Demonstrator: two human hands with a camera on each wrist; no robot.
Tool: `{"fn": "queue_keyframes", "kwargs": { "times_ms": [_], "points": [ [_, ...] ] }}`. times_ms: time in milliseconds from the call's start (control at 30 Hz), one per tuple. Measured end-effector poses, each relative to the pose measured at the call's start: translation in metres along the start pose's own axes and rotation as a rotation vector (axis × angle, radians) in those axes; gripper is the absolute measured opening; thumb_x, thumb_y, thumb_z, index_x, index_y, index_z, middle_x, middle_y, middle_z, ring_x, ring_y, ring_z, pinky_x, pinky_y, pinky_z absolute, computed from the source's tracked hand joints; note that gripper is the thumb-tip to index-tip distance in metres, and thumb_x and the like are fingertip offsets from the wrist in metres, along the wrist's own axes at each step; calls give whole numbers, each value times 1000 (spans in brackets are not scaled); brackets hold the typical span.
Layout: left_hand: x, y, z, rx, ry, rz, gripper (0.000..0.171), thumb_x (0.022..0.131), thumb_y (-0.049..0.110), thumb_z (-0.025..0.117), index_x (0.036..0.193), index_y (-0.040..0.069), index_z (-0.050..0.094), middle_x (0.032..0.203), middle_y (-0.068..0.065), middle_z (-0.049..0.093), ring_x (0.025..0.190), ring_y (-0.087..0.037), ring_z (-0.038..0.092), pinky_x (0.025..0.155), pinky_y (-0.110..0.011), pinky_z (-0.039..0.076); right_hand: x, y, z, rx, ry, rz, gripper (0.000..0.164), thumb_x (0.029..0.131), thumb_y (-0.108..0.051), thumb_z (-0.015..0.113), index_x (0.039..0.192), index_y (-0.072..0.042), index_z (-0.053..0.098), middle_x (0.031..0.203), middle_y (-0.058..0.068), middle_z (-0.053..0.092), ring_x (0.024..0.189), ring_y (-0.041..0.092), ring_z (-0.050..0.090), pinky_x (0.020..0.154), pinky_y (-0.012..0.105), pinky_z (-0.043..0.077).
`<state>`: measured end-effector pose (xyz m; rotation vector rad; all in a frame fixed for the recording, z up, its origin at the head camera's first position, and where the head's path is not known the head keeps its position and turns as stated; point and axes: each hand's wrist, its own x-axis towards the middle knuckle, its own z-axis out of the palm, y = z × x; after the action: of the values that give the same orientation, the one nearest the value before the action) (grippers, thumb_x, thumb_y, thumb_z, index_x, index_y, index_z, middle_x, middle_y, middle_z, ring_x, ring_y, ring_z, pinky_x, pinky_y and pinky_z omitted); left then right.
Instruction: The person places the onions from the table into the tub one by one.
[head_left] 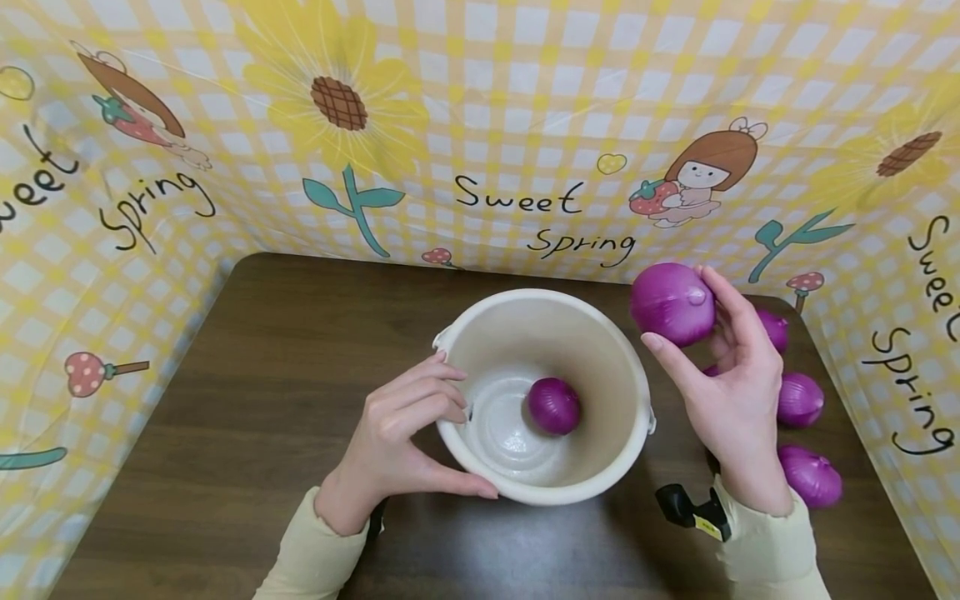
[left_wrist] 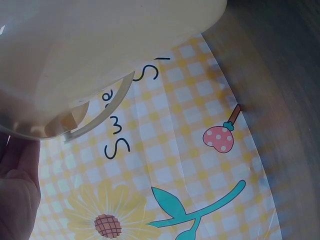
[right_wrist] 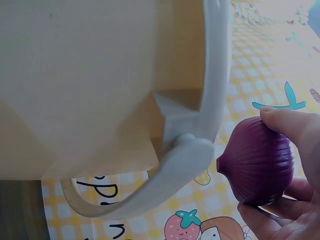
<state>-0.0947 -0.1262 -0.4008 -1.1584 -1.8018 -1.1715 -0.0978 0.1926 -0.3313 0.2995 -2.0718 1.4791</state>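
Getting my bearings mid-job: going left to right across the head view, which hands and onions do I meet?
Left hand holding the bucket, onion inside it, raised onion held by the right hand, rightmost onion on the table.

Round cream-white bucket (head_left: pixel 551 495), mouth upward, handle lowered; one whole purple onion (head_left: pixel 555 406) inside, lying on the bottom, right of centre; glossy purple bulb (head_left: pixel 670 304) held raised, near the rim, not touching; more purple onions (head_left: pixel 801 400) to the right, some partly hidden
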Motion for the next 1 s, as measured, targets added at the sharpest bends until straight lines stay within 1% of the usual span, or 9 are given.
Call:
{"fn": "queue_keyframes", "kwargs": {
  "times_ms": [167, 333, 500, 833, 1000],
  "points": [
    [0, 0, 0, 4, -1, 1, 63, 56, 58, 96, 74, 9, 60, 82, 0, 64, 93, -29, 69, 100, -60, 50, -1, -1, 0, -1, -17, -14, 83, 74, 20, 81, 147, -8, 53, 144, 15, 55, 129, 29, 55, 107, 32, 46],
    [0, 0, 0, 2, -1, 2, 63, 56, 57, 96, 74, 9, 60, 82, 0, 64, 93, -29, 69, 100, -59, 50, -3, -3, 2, 0, -18, -10, 84, 72, 21, 81, 146, -5, 53, 143, 15, 55, 129, 28, 55, 107, 32, 45],
    [0, 0, 0, 4, 2, 6, 63, 56, 57, 96, 74, 9, 60, 81, 0, 64, 92, -29, 69, 100, -59, 50, -4, -6, 2, -11, -36, -26, 85, 72, 22, 80, 147, -6, 52, 144, 14, 55, 130, 29, 54, 108, 33, 44],
    [0, -1, 1, 1, 4, 8, 63, 57, 57, 96, 74, 9, 60, 81, -1, 64, 92, -29, 69, 100, -59, 50, -6, -12, 4, 14, -43, -35, 84, 71, 24, 79, 146, -3, 52, 144, 17, 54, 131, 31, 53, 109, 34, 44],
    [0, 0, 1, -1, 1, 5, 63, 57, 57, 96, 74, 9, 60, 81, -1, 64, 93, -29, 68, 101, -58, 50, -8, -14, 6, 22, -40, -28, 86, 70, 26, 79, 146, -4, 53, 144, 17, 54, 132, 31, 53, 109, 34, 43]
  ]
}}
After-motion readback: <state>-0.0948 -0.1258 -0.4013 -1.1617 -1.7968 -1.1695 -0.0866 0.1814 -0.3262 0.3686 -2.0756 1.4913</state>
